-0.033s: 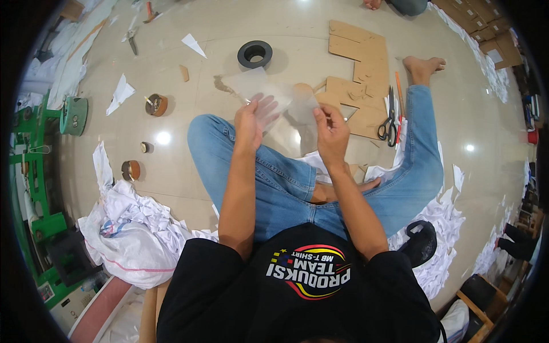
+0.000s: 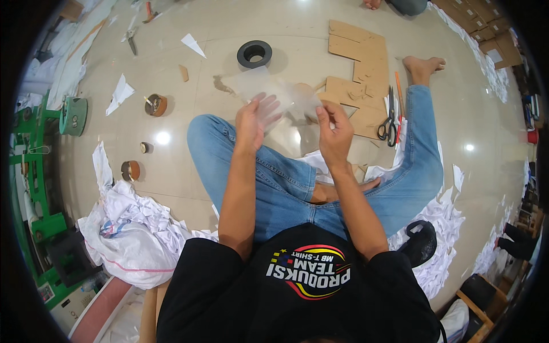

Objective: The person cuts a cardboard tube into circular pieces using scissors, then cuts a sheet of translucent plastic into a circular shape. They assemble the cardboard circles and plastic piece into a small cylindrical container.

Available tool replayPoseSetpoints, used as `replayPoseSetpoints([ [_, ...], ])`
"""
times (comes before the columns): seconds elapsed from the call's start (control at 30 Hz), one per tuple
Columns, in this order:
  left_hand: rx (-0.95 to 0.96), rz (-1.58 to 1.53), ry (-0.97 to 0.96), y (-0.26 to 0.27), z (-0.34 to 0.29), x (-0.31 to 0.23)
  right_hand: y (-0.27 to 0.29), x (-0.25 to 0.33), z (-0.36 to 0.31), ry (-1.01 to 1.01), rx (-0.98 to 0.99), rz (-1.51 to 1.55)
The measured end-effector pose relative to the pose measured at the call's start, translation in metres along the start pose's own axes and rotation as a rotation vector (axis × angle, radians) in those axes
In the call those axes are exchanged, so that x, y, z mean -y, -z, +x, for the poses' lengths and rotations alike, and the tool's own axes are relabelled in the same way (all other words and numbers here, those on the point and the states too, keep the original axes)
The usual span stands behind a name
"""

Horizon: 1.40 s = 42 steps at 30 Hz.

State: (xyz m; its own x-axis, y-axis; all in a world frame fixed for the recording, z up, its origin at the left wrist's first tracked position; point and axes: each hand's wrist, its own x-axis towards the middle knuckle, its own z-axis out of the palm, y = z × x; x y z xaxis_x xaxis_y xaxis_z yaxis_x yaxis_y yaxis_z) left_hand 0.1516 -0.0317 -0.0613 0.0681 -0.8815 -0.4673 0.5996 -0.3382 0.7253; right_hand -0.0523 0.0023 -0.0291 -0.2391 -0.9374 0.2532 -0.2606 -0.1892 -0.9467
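Left hand (image 2: pixel 255 123) and right hand (image 2: pixel 335 128) hold a translucent sheet (image 2: pixel 277 94) between them

Set on a clock face over the view, the translucent sheet is at 12 o'clock from the centre, held up off the floor (image 2: pixel 194 97). It spans the gap between the hands; whether it is a single layer cannot be told.

The left forearm rises almost straight toward 12 o'clock. The left hand's fingers are spread and nearly straight, tipped toward 1 o'clock, and they lie behind the translucent sheet, showing dimly through it. Its thumb sits on the near side, so the sheet rests in the fork in a light hold.

The right forearm slants toward 11 o'clock. The right hand is more curled: thumb and forefinger pinch the sheet's 3 o'clock edge, while the other fingers bend in toward the palm.

Both wrists are raised above the legs in blue jeans (image 2: pixel 251 166), with the elbows bent.

From the translucent sheet, a black ring (image 2: pixel 254 65) lies at 11 o'clock and cut brown cardboard (image 2: pixel 369 63) at 2 o'clock. Black scissors (image 2: pixel 391 108) lie at 3 o'clock from the right hand. From the left hand, a white sack (image 2: pixel 137 251) is between 7 and 8 o'clock.
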Motion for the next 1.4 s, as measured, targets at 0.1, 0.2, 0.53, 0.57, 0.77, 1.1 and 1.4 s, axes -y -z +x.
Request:
replayPoseSetpoints([
  [0.1,0.072,-0.046,0.032,-0.025,-0.003,-0.005,0.007,0.02,0.023,0.374,-0.041,-0.181],
  [0.2,0.148,-0.123,0.067,-0.038,-0.011,-0.001,0.004,0.017,0.028,0.656,0.154,-0.39],
  [0.53,0.287,-0.309,0.122,-0.052,-0.017,0.001,0.005,-0.013,0.02,0.554,0.36,-0.549],
  [0.57,0.286,-0.324,0.12,-0.054,-0.017,0.001,0.008,-0.013,0.022,0.547,0.367,-0.562],
  [0.77,0.251,-0.079,0.037,-0.042,-0.006,0.021,0.024,-0.012,0.028,0.508,0.364,-0.529],
  [1.1,0.374,-0.016,0.083,-0.05,-0.011,0.018,0.037,-0.016,0.058,-0.364,0.22,0.183],
  [1.4,0.396,-0.027,0.129,-0.047,-0.012,0.023,0.051,-0.005,0.056,-0.613,0.373,0.32],
])
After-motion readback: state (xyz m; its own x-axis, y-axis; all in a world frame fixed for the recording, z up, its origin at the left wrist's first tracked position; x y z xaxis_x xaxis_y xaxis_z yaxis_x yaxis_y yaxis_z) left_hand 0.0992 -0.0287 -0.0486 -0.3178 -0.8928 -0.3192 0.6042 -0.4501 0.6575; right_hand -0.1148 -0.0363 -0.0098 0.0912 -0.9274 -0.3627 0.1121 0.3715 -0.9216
